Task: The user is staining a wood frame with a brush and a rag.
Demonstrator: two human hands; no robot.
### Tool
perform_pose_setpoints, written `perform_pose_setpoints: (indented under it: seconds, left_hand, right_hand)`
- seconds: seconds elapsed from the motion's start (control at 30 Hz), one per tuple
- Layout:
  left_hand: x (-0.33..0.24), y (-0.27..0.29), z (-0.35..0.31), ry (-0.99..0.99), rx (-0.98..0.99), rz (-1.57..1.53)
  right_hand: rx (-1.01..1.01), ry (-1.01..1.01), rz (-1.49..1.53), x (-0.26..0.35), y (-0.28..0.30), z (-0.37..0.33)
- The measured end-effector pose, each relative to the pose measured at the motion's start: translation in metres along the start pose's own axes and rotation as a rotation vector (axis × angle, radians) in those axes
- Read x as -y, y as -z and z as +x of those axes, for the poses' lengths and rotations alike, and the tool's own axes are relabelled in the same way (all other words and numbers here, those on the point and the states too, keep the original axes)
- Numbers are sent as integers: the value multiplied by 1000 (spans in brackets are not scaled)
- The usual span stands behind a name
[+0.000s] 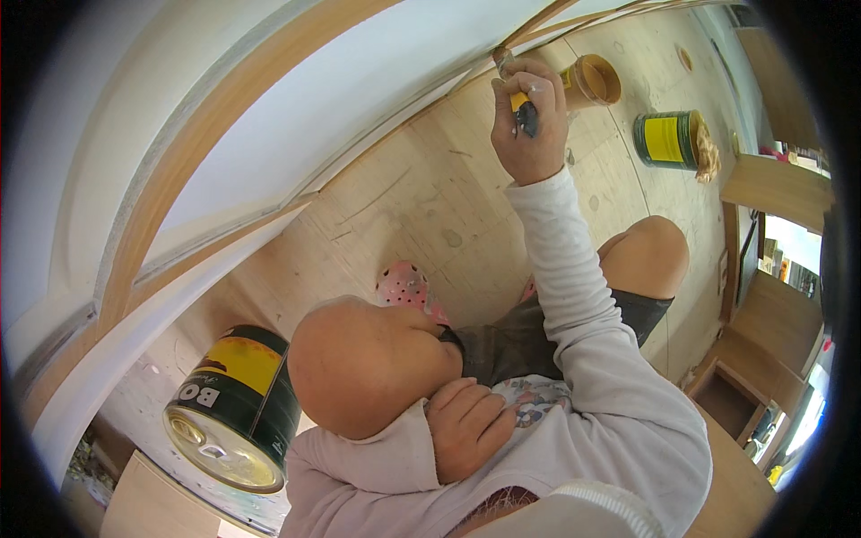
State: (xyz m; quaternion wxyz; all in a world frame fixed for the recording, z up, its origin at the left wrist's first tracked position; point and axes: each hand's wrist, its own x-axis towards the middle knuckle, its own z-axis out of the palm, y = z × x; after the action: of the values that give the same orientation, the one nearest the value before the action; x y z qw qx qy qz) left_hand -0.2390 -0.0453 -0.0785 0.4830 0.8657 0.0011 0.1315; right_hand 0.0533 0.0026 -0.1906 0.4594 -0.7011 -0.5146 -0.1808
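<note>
My right hand (536, 139) stretches forward, its fingers closed around a paintbrush (524, 115) with a yellow and black handle. The bristle end points away from me and meets, or nearly meets, the wooden trim (529, 27) of a white panel (296, 117); exact contact is hard to make out. Just right of those fingers stands an orange-brown tub (594, 81). My left hand (466, 426) lies against my body beside my bent knee, palm inward. Its fingers are loosely bent, slightly apart, and hold nothing visible.
A large dark green can (242, 386) with a yellow band stands by my left knee. Farther right on the pale floor (430, 197) is a smaller green can (665, 139) with crumpled tan material (707, 154) at its end. Wooden shelving (762, 314) lines the right side.
</note>
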Motion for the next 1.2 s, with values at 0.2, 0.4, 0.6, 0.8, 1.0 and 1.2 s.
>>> perform_pose_setpoints:
  seconds: [0.2, 0.4, 0.6, 0.8, 1.0, 1.2]
  left_hand:
    - [-1, -5, -1, -15, 0, 12]
    - [-1, -6, 0, -15, 0, 13]
    - [-2, -5, 3, -6, 24, 20]
    - [-2, -5, 4, -1, 2, 29]
    - [-2, -3, 4, 6, 46, 34]
    - [-1, -3, 4, 2, 44, 45]
  right_hand:
    - [-112, -40, 57, -10, -2, 0]
    - [-124, -367, 290, -7, -2, -2]
    - [-141, -444, 493, 2, 6, 3]
    - [-171, -358, 401, -7, 5, 10]
    - [-74, 10, -113, -1, -2, 0]
    - [-197, -471, 261, -8, -1, 11]
